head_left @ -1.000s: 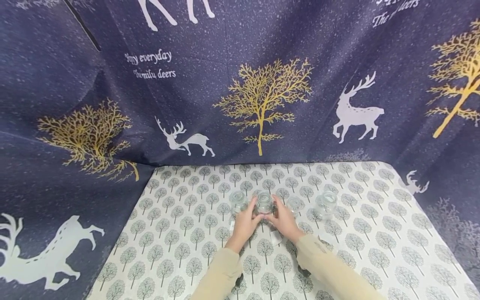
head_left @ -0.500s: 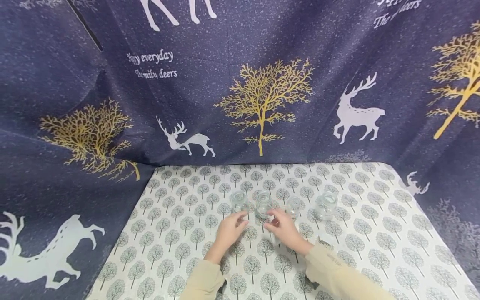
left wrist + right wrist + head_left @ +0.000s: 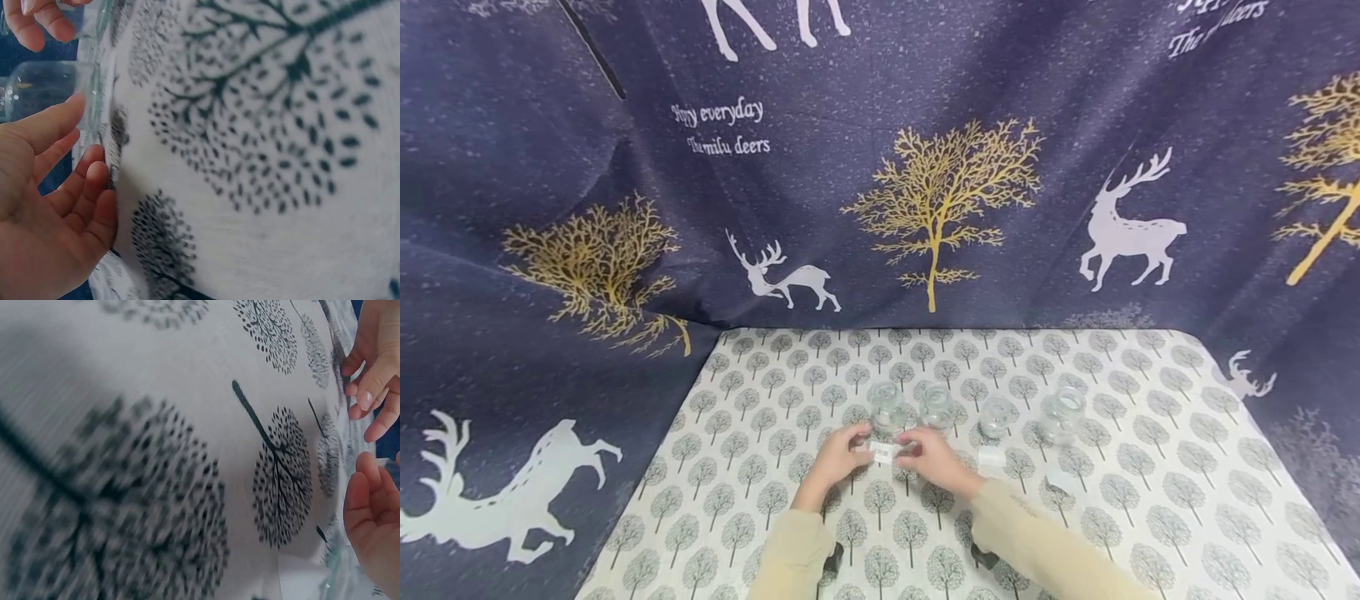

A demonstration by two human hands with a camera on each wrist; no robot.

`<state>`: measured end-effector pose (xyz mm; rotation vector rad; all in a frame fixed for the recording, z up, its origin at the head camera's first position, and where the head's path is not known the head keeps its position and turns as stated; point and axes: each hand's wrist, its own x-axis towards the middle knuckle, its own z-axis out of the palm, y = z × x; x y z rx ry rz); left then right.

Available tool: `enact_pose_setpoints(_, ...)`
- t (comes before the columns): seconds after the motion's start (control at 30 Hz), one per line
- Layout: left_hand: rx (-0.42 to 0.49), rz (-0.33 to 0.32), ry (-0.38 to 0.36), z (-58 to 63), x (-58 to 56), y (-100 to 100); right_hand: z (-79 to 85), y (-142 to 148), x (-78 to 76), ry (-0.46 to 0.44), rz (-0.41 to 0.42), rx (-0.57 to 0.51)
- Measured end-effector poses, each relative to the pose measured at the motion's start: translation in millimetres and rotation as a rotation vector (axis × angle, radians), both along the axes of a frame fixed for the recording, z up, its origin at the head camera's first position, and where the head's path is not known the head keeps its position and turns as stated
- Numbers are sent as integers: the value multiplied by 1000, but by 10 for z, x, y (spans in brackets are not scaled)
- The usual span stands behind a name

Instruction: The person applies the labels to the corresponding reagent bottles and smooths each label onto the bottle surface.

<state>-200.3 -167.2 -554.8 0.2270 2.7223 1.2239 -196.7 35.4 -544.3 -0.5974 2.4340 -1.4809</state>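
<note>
Two bare hands are in front of the leftmost clear glass jar [image 3: 887,402]. A small white printed label [image 3: 883,452] shows between them. On its left is my left hand [image 3: 841,454], thumb and fingers spread apart; whether it touches the label is unclear. In the left wrist view its thumb overlaps a glass jar [image 3: 47,90], fingers loosely bent. My right hand [image 3: 934,458] is to the right of the label, fingertips close to the jar's base. Loosely bent fingers with nothing visible in them show on my right hand [image 3: 375,519] in the right wrist view.
Farther right along the row stand a second jar [image 3: 937,406], a smaller glass jar [image 3: 996,417] and a larger jar [image 3: 1063,415]. White slips [image 3: 992,456] lie in front of them on the tree-print cloth [image 3: 760,500]. A dark deer-print curtain [image 3: 880,208] hangs behind.
Both hands released the second jar, drew back, and moved left to the leftmost jar. A white label now shows between them. The head view has shifted slightly.
</note>
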Motion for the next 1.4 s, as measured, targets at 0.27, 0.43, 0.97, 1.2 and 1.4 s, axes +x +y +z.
enact_pose_setpoints(0.27, -59, -20, -30, -12, -43, 10, -112, -101, -68, -14, -53, 50)
enact_pose_setpoints(0.43, -154, -2, -4, -28, -66, 53, -116, -151, -70, 85, -69, 165)
enact_pose_setpoints(0.97, -213, 43, -11, -45, -51, 103, -199, -241, -94, 160, -107, 395)
enact_pose_setpoints(1.2, -224, 49, 15, -44, -14, 111, -186, -287, -70, 173, -136, 421)
enact_pose_setpoints(1.4, -264, 34, 81, -37, 31, 131, -222, -329, -46, 214, -175, 440)
